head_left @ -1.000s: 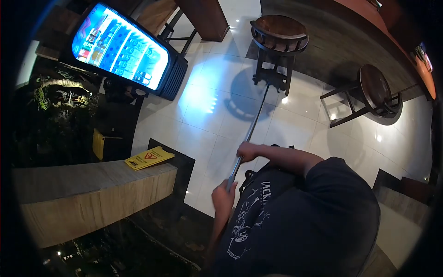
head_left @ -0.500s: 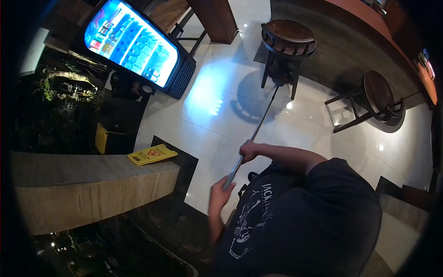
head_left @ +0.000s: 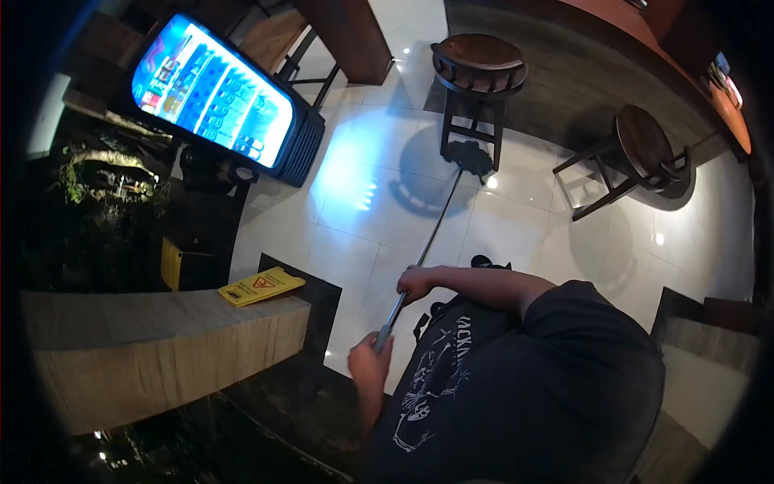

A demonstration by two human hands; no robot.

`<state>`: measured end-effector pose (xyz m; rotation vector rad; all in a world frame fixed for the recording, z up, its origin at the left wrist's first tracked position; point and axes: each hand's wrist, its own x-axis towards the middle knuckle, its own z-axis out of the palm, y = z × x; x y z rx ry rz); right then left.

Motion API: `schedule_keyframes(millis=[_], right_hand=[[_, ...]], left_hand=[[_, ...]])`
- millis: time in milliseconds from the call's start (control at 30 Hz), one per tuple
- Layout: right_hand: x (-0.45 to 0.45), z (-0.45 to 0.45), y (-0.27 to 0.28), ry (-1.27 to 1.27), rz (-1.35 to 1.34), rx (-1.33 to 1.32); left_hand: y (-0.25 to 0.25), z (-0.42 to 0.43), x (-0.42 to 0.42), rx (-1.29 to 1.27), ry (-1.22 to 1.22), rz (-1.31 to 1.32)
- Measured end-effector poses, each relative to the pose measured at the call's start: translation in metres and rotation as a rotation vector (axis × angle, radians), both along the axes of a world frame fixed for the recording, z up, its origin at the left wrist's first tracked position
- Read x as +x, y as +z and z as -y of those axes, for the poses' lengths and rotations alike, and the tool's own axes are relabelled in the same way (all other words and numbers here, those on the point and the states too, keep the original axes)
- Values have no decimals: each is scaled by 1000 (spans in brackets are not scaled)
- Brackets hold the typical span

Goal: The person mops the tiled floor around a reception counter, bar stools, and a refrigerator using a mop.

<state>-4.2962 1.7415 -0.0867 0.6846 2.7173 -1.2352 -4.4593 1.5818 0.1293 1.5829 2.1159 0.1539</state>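
Both hands gripping mop pole; mop head lying at foot of far stool

Left hand [head_left: 369, 361] is gripping the grey handle end [head_left: 383, 335] of the pole, nr the body, fingers closing round it; right hand [head_left: 415, 282] is gripping the metal pole [head_left: 439, 218] further up, grip also closed; pole is slanting away across the pale tiled floor [head_left: 512, 222] to the dark mop head [head_left: 470, 157], which is resting on the tiles btwn the near legs of the far stool [head_left: 480, 64]; can't tell if it's touching the legs.

Second stool [head_left: 645, 145] is standing to the right, well apart from the mop, nr the dark base of the curved counter [head_left: 592, 93]; lit drinks fridge [head_left: 218, 93] is glowing at far left, throwing blue light on the tiles; yellow caution sign [head_left: 262, 285] is lying on the wood-look surface [head_left: 169, 331] at left, nr its right end; another yellow item [head_left: 171, 262] is showing just beyond, partly in the dark; dark shoes [head_left: 488, 262] are showing nr the pole, partly hidden by the dark T-shirt [head_left: 532, 387] w/ its pale print.
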Motion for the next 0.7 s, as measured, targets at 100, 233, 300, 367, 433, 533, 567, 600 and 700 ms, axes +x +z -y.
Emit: schedule_keyframes(millis=[100, 233, 300, 367, 433, 533, 567, 600, 700], right_hand=[[46, -9, -39, -191, 79, 174], [98, -28, -89, -382, 59, 231], [109, -33, -90, -436, 55, 270], [96, -35, -73, -371, 173, 204], [75, -38, -46, -312, 222, 117], [33, -21, -2, -231, 141, -13], [22, -13, 17, -186, 130, -56], [11, -4, 33, -156, 138, -73], [-4, 9, 57, -73, 123, -130]], left_hand=[[-49, -23, 34, -31, -101, 130], [-89, -52, 81, -42, -241, 171], [-91, -57, 85, -35, -267, 172], [-81, -58, 79, -25, -267, 216], [-67, -54, 51, 10, -256, 279], [-3, -43, 14, -83, -218, 258], [16, -36, 5, -100, -200, 250], [31, -29, -3, -115, -182, 242], [62, -19, -13, -176, -151, 208]])
